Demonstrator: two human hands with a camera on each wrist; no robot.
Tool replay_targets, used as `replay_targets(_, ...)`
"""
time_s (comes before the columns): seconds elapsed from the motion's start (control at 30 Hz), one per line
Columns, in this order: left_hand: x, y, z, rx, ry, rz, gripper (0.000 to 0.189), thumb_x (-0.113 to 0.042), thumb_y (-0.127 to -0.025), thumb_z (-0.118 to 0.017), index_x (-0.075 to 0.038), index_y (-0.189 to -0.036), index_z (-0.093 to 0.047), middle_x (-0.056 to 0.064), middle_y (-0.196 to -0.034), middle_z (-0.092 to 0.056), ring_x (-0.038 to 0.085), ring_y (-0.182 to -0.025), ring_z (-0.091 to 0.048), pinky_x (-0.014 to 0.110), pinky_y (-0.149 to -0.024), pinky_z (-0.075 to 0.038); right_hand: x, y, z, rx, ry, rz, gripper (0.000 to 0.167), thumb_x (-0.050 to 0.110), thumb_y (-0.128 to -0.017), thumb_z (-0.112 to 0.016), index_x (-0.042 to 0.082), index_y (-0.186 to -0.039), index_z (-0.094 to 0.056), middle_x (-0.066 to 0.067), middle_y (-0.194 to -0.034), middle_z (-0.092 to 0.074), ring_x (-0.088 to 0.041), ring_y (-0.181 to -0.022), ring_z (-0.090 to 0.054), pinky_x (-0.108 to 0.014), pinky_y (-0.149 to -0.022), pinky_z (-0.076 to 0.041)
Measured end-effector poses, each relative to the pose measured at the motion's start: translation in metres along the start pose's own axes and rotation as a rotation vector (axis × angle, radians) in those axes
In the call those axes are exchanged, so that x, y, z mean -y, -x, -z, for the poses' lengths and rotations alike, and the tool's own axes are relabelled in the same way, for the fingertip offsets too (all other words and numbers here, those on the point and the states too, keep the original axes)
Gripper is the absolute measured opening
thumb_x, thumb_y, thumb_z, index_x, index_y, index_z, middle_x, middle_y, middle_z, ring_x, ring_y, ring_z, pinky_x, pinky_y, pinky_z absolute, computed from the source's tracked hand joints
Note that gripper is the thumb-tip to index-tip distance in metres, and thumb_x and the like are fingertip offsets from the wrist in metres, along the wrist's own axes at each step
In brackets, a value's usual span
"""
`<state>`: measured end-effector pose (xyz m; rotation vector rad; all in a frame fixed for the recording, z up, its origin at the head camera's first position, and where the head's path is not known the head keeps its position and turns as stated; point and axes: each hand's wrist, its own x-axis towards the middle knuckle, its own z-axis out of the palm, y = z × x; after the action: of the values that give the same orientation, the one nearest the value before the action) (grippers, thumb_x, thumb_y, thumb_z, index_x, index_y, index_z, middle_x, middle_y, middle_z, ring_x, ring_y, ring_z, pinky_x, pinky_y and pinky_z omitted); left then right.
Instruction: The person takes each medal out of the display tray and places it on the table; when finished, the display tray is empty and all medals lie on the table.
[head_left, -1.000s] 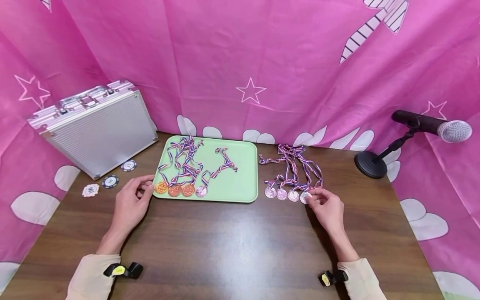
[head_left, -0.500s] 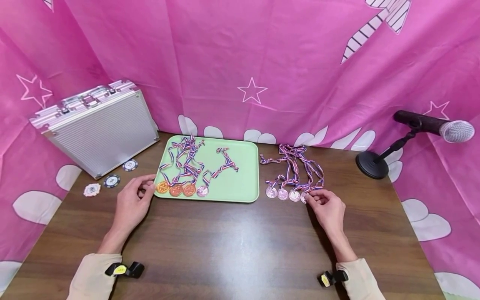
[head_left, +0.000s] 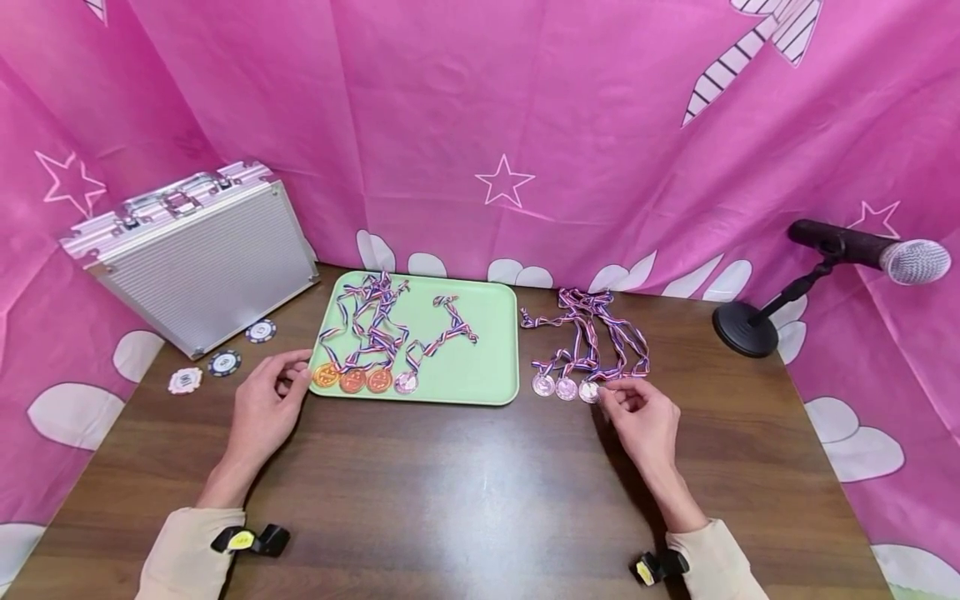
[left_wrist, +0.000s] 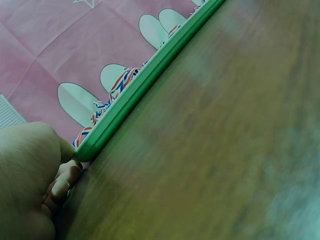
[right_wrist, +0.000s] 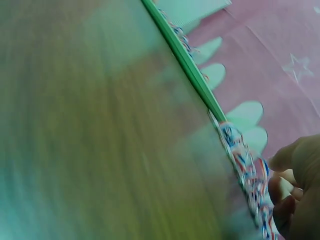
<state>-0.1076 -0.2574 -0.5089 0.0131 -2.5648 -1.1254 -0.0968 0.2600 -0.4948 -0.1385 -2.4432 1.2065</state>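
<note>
The left hand [head_left: 266, 404] holds the green tray [head_left: 472, 375] near its front left corner, fingers bent; four ribboned medals [head_left: 378, 381] lie inside. The right hand [head_left: 648, 425] curls its fingers beside silvery medals [head_left: 566, 389] on the surface [head_left: 420, 492]; whether they pinch one is unclear.

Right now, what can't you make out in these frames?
Head: markings on the orange medals, too small.
Head: whether the right hand holds a medal; its fingers hide that spot.
Left wrist: the floor of the tray, hidden by its near rim.
Left wrist: most of the case, cut off by the left edge.
</note>
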Motion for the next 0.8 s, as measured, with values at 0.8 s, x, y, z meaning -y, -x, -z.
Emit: replay_targets(0.8, 0.002, -0.001, -0.001, -0.010, 0.013, -0.013, 0.028, -0.010, -0.108, -0.070, -0.002, -0.133, -0.076, 0.013, -0.108, -0.072, -0.003, -0.089, -0.054, 0.009, -0.074, -0.041, 0.101, 0.030, -0.090, 0.339, -0.126, 0.223, 0.014, 0.005, -0.087, -0.092, 0.005, -0.096, -0.082, 0.000, -0.076, -0.073, -0.005, -0.063, -0.061, -0.021, -0.059, -0.054)
